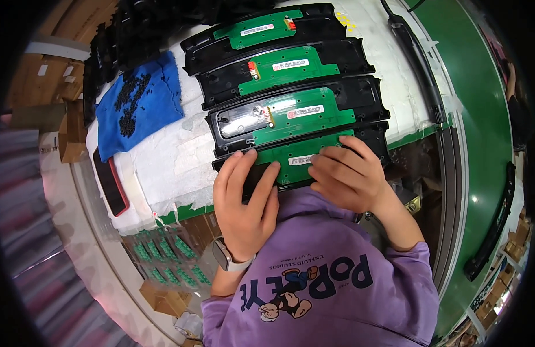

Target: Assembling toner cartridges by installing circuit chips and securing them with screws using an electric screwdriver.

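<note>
Nearest me lies a curved black plastic panel with a green circuit board (325,143) set in it and a white label on the board. My left hand (244,199), a watch on its wrist, rests on the panel's left part with fingers stretched and apart. Over the board's right half is my right hand (351,176), its fingers bent and drawn together by the label; whatever is between their tips is hidden. Beyond it sit similar panels in a row: one with a board (302,118) and clear film, another (285,69), and the farthest (259,30).
A blue cloth (143,104) holding many small black pieces lies on the white table cover (181,150) at left. Beside it is a red-edged phone (112,185). A black hose-like part (418,63) lies right; bags of green pieces (169,254) hang below the table edge.
</note>
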Available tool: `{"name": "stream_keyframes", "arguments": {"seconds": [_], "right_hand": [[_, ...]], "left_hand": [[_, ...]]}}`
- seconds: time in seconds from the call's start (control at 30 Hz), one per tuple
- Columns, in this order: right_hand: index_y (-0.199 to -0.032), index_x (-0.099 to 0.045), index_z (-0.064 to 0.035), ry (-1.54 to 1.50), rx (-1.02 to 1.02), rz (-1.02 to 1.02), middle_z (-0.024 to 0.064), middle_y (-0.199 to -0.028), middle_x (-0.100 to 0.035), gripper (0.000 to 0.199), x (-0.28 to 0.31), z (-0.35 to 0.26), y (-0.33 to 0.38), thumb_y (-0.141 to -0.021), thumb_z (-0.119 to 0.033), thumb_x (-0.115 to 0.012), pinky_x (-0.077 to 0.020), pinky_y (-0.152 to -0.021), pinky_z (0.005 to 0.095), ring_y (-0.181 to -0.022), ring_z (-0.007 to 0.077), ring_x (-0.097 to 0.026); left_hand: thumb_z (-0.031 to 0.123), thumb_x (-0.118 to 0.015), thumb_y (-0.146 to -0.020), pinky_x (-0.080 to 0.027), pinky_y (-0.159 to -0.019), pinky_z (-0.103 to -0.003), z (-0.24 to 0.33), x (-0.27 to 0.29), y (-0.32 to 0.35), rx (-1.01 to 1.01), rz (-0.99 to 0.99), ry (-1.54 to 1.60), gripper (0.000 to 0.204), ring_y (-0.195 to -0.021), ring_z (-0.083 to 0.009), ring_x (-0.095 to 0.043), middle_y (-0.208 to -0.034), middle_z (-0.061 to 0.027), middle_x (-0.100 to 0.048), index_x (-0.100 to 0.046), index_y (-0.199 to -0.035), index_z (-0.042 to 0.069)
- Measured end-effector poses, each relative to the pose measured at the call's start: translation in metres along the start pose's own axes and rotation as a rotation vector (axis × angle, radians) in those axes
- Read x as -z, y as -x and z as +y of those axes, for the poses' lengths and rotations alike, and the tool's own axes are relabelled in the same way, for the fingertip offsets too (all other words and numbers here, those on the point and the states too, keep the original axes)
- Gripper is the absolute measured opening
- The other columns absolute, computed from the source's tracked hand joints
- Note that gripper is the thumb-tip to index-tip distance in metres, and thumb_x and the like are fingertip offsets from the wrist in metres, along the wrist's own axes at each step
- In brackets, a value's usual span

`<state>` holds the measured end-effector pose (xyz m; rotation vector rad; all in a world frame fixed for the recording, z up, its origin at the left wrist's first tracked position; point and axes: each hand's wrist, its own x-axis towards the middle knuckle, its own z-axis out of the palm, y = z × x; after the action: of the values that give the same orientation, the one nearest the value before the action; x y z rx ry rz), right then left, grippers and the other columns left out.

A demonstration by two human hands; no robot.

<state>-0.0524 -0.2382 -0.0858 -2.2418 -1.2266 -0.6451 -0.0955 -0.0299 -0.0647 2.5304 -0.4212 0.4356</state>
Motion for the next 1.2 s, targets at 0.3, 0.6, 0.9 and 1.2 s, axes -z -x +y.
{"name": "stream_keyframes", "arguments": {"seconds": [0.3,0.6,0.9,1.2], "right_hand": [[-0.083,-0.064,-0.0044,-0.047,-0.015,-0.002,0.0056,-0.092,-0.06,0.023,0.001,0.004,-0.01,-0.067,-0.019,-0.07,-0.0442,-0.082,0.0383,-0.085,0.0212,-0.059],[-0.082,-0.063,-0.0043,-0.051,-0.125,-0.115,0.008,-0.091,-0.059,0.033,0.02,-0.013,-0.026,-0.057,-0.023,-0.074,-0.0427,-0.081,0.042,-0.082,0.0246,-0.057],[-0.079,-0.062,-0.0019,0.029,-0.199,-0.034,0.0101,-0.089,-0.059,0.027,0.025,-0.007,-0.054,-0.055,-0.011,-0.071,-0.045,-0.074,0.0419,-0.078,0.0275,-0.058],[-0.077,-0.062,0.0002,0.078,-0.217,0.004,0.0111,-0.082,-0.06,0.018,0.028,0.015,-0.067,-0.061,-0.007,-0.068,-0.046,-0.071,0.0415,-0.073,0.0275,-0.057]], "left_hand": [[0.003,-0.061,-0.064,-0.036,-0.085,-0.041,0.0,0.016,-0.006,-0.03,-0.07,-0.086,0.039,-0.107,-0.0318,-0.049,-0.115,-0.014,-0.052,-0.064,-0.103,0.009],[-0.008,-0.057,-0.069,-0.044,-0.063,-0.036,-0.08,0.062,-0.057,-0.029,0.288,-0.135,0.018,-0.07,-0.0302,-0.053,-0.076,-0.0132,-0.055,-0.06,-0.086,-0.002],[0.003,-0.065,-0.071,-0.045,-0.06,-0.033,-0.14,0.06,-0.112,-0.048,0.006,-0.136,0.008,-0.068,-0.026,-0.056,-0.074,-0.0084,-0.056,-0.063,-0.079,0.002],[0.004,-0.064,-0.073,-0.045,-0.06,-0.034,-0.148,0.048,-0.101,0.142,0.012,0.11,0.004,-0.069,-0.0261,-0.056,-0.072,-0.0086,-0.054,-0.062,-0.076,0.001]]}}
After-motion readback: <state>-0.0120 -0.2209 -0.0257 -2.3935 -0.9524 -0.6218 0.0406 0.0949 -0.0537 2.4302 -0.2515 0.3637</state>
